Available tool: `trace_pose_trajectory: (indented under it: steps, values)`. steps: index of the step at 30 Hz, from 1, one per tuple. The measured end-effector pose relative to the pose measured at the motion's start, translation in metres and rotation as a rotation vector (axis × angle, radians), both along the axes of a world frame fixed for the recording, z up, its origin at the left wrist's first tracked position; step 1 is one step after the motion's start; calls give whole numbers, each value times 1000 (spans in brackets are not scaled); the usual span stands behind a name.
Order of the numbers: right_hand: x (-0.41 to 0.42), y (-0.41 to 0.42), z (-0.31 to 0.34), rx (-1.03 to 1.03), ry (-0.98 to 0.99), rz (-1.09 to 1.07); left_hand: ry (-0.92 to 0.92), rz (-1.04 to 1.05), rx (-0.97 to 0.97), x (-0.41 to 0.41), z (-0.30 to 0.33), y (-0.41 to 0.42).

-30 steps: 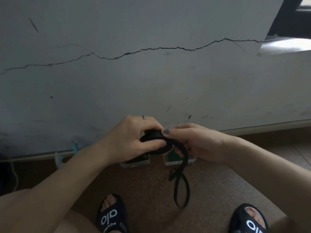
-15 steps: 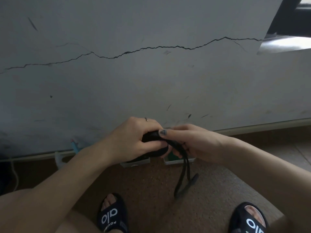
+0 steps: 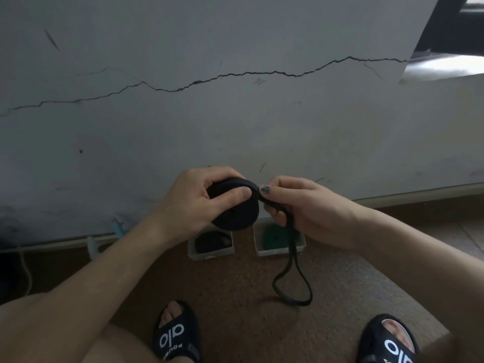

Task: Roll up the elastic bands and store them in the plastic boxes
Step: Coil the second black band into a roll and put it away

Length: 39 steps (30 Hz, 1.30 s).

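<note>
Black elastic band [image 3: 237,210], mostly wound into a flat disc, held up in front of a cracked grey wall [image 3: 235,113] and above brown speckled floor [image 3: 235,289]. Loose tail looping down from the right side of the disc, bottom of the loop just at the floor. Black slides on both feet, white "alo" readable on the left slide [image 3: 175,336] and on the right slide [image 3: 392,347]; smaller lettering below too blurred to read. Left hand [image 3: 199,203] curled round the disc, thumb pressed flat on its face. Right hand [image 3: 301,208] pinching the band where it leaves the roll, dark polish on the thumbnail. Two plastic boxes against the wall below: left box [image 3: 212,254] with a black roll, right box [image 3: 280,248] with a green roll.
</note>
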State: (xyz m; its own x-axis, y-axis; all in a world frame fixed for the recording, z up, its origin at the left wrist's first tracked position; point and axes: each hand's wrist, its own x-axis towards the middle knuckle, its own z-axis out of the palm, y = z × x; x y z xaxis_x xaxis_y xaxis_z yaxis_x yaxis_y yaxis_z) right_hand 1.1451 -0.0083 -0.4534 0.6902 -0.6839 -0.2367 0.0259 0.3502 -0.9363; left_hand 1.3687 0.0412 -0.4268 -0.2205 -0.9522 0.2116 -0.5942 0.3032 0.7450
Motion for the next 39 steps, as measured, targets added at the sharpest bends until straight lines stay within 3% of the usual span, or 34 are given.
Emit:
trace_pose_trajectory:
  steps: [7, 11, 16, 20, 29, 31, 35, 39]
  values:
    - [-1, 8, 5, 148, -12, 233, 107, -8, 4, -6, -1, 1]
    - [-3, 4, 0, 156, -18, 227, 122, -16, 58, -4, 3, 0]
    - [4, 7, -14, 38, 121, 127, -243, -145, 9, -1, 2, -1]
    - [6, 9, -17, -43, 257, 51, -374, -228, -33, -4, -2, -3]
    - [-4, 0, -8, 195, 67, 291, -181, -127, -127, -1, 1, -2]
    - [-3, -1, -8, 162, 107, 248, -161, -115, -105, 0, 3, -1]
    - [4, 6, -11, -86, 342, 134, -324, -193, -26, -3, 0, 0]
    - [2, 7, -10, 5, 294, 167, -248, -183, -40, -8, -1, 1]
